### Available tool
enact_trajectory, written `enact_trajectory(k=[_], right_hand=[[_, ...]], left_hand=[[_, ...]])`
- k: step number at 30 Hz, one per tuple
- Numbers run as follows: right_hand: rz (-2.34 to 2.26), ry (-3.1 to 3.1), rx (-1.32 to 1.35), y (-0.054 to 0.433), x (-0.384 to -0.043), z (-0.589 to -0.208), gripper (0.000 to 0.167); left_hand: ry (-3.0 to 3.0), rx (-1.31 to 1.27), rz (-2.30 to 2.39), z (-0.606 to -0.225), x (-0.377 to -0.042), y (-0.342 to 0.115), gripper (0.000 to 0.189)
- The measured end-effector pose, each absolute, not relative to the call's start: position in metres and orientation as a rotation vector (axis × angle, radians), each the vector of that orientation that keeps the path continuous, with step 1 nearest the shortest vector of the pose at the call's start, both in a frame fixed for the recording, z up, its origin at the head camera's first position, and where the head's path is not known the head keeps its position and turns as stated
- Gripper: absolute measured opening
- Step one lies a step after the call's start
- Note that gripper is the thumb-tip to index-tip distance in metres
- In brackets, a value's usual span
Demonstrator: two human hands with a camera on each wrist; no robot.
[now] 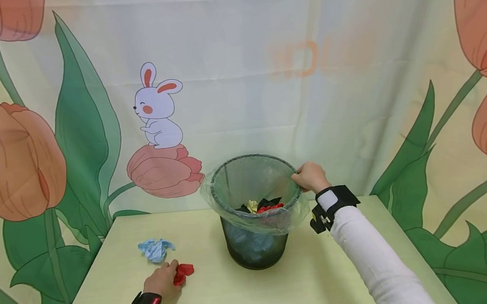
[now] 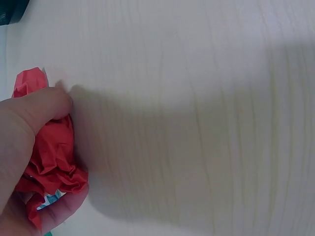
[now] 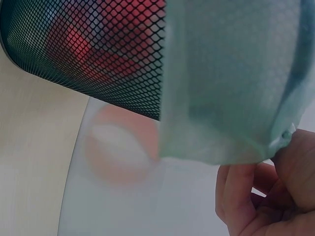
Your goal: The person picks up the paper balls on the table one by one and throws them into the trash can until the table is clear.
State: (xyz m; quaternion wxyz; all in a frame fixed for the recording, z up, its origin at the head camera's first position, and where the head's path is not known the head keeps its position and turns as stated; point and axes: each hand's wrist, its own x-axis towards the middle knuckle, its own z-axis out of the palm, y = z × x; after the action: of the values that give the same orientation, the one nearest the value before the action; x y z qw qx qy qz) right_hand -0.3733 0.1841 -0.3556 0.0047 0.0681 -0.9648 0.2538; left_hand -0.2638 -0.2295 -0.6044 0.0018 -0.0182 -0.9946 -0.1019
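Note:
My left hand (image 1: 162, 281) pinches a crumpled piece of red paper (image 1: 183, 273) low over the table. The left wrist view shows the thumb on one side of that red paper (image 2: 51, 147) and a finger beneath it. Just beyond the hand lies a crumpled light-blue paper (image 1: 155, 250). At the centre stands a dark mesh wastebasket (image 1: 254, 248), lined with a translucent green plastic bag (image 1: 296, 216) folded over its rim. My right hand (image 1: 312, 177) grips the basket's right rim through the bag. Black, yellow and red crumpled papers (image 1: 267, 206) lie inside.
The pale wood-grain table (image 1: 205, 294) carries all of this. Behind it hangs a printed curtain (image 1: 239, 78) with tulips and a rabbit. Each wrist wears a black strap (image 1: 338, 197).

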Motion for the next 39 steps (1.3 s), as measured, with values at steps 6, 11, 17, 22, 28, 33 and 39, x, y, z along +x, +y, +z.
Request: enact_trajectory(k=[6,11,17,22,28,33,39], right_hand=[[0.801,-3.013,0.223,0.184,-0.374,-0.357,0.046],[0.808,-3.014,0.221,0.185,-0.373,-0.357,0.046],[0.794,-3.012,0.234,0.185,-0.373,-0.357,0.046],[0.81,-3.012,0.235,0.185,-0.374,-0.357,0.046],[0.797,-3.011,0.243,0.185,-0.373,-0.357,0.046],[0.791,-3.012,0.242,0.185,-0.373,-0.356,0.046],[0.798,-3.013,0.239,0.184,-0.373,-0.356,0.046]], left_hand=[[-3.112,-0.086,-0.343,-0.606,-0.264,-0.23,0.038],[-3.123,-0.107,-0.353,-0.6,-0.264,-0.228,0.041],[-3.095,-0.119,-0.37,-0.592,-0.264,-0.228,0.041],[-3.082,-0.132,-0.389,-0.587,-0.268,-0.231,0.038],[-3.101,-0.167,-0.369,-0.572,-0.273,-0.234,0.038],[-3.085,-0.189,-0.352,-0.557,-0.277,-0.231,0.036],[-3.043,-0.23,-0.324,-0.54,-0.282,-0.227,0.036]])
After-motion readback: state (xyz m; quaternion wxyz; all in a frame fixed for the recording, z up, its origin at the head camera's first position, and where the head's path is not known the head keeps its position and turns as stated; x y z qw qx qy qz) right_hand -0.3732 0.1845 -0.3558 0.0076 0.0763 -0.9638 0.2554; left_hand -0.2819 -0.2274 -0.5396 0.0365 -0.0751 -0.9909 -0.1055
